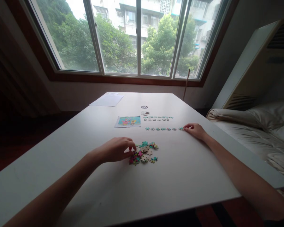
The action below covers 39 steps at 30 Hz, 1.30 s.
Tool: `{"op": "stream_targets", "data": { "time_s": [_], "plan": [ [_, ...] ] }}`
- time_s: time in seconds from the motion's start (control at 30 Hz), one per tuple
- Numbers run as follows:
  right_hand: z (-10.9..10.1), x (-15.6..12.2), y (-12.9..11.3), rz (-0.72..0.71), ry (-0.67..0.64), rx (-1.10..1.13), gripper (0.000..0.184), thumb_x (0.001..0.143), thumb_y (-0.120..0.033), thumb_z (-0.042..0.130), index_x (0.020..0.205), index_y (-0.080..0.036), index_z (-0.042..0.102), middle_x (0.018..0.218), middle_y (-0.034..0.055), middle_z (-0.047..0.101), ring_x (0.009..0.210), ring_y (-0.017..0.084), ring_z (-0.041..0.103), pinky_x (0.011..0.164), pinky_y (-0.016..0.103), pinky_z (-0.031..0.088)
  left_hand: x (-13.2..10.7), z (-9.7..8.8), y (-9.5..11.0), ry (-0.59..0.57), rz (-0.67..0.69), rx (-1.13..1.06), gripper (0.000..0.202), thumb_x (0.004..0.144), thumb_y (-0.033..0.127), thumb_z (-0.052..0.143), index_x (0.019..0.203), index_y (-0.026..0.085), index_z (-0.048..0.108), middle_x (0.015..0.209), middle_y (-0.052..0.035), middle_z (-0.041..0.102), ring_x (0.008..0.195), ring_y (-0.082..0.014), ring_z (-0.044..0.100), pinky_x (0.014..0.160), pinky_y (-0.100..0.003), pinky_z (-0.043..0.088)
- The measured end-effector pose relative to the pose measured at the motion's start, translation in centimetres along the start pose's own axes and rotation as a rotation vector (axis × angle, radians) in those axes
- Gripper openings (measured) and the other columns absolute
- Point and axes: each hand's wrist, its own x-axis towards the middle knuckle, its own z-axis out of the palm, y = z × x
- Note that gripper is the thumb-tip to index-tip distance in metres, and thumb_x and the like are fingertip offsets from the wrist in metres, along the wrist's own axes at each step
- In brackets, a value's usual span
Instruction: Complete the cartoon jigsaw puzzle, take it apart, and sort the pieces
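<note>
Touching with left hand [115,149] left edge of loose pile of puzzle pieces [145,153] at mid-desk [180,176]; grip half closed, fingertips on pieces, hold on any single piece impossible to tell. Resting right hand [195,130] at right end of row of teal pieces [162,129], just beyond pile; grip nearly closed, tips against end piece, actual hold unclear. Farther back: second row of pieces [158,118], reference picture [128,121] left of it, blank sheet [107,100] near far edge. At right, beside desk: bed [251,126].

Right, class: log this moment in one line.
left hand: at loose puzzle pile | right hand: at end of piece row
</note>
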Motion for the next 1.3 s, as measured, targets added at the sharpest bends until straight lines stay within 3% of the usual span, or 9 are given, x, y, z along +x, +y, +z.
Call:
{"op": "stream_targets", "data": {
  "time_s": [0.4,0.57,0.7,0.83,1.0,1.17,1.3],
  "plan": [
    [0.3,-0.2,-0.7,-0.058,0.012,-0.047,0.030,0.070,-0.043,0.052,0.080,-0.020,0.069,0.066,0.0023,0.065,0.055,0.013,0.053,0.052,0.023,0.039,-0.1,0.2,-0.4,0.022,-0.006,-0.062,0.019,0.078,0.025,0.048,0.085,0.025,0.065,0.082,-0.0021,0.064,0.072,-0.0141,0.057,0.062,-0.021,0.039],
    [0.1,-0.3,-0.7,-0.024,-0.004,-0.021,0.029,0.072,-0.040,0.050,0.083,-0.020,0.068,0.074,0.0025,0.066,0.060,0.014,0.055,0.057,0.024,0.041,0.0,0.2,-0.4,0.010,-0.005,-0.039,0.018,0.077,0.023,0.047,0.083,0.024,0.064,0.082,-0.0017,0.063,0.072,-0.0140,0.056,0.063,-0.021,0.039],
    [0.1,-0.4,-1.1,-0.016,0.037,-0.018,0.025,0.073,-0.037,0.051,0.083,-0.020,0.067,0.077,0.0019,0.066,0.061,0.014,0.054,0.061,0.025,0.041,-0.1,0.4,-0.5,0.038,0.005,-0.033,0.017,0.075,0.020,0.047,0.080,0.022,0.063,0.079,-0.0015,0.063,0.070,-0.0134,0.055,0.061,-0.021,0.039],
    [0.2,-0.6,-2.5,-0.111,0.111,-0.003,0.023,0.074,-0.034,0.052,0.082,-0.019,0.066,0.076,0.0024,0.065,0.058,0.013,0.051,0.060,0.026,0.042,-0.2,0.1,-0.6,0.061,0.012,-0.122,0.011,0.073,0.021,0.049,0.074,0.019,0.060,0.073,-0.0006,0.060,0.065,-0.0122,0.053,0.059,-0.021,0.038],
    [1.4,-2.3,-8.3,-0.329,0.092,0.177,0.018,0.076,-0.031,0.052,0.081,-0.018,0.065,0.076,0.0030,0.063,0.054,0.010,0.049,0.056,0.023,0.042,0.5,-0.4,0.2,0.080,-0.039,-0.594,0.011,0.071,0.026,0.056,0.070,0.015,0.058,0.064,0.0006,0.056,0.059,-0.0090,0.049,0.054,-0.020,0.038],
    [3.1,-5.7,-15.7,-0.523,0.138,0.319,0.019,0.075,-0.031,0.058,0.090,-0.020,0.061,0.074,0.0015,0.060,0.054,0.008,0.049,0.057,0.023,0.044,2.0,0.8,2.7,0.243,-0.330,-1.379,0.023,0.067,0.032,0.064,0.066,0.014,0.051,0.050,0.0062,0.040,0.043,-0.0029,0.034,0.040,-0.016,0.026],
    [3.6,-7.3,-18.0,-0.552,0.227,0.354,0.029,0.071,-0.035,0.062,0.097,-0.021,0.058,0.076,0.0015,0.059,0.053,0.008,0.047,0.055,0.023,0.043,2.8,2.1,4.2,0.255,-0.450,-1.668,0.025,0.064,0.032,0.069,0.067,0.015,0.050,0.047,0.0075,0.039,0.039,-0.0018,0.033,0.036,-0.014,0.024]
  ]
}}
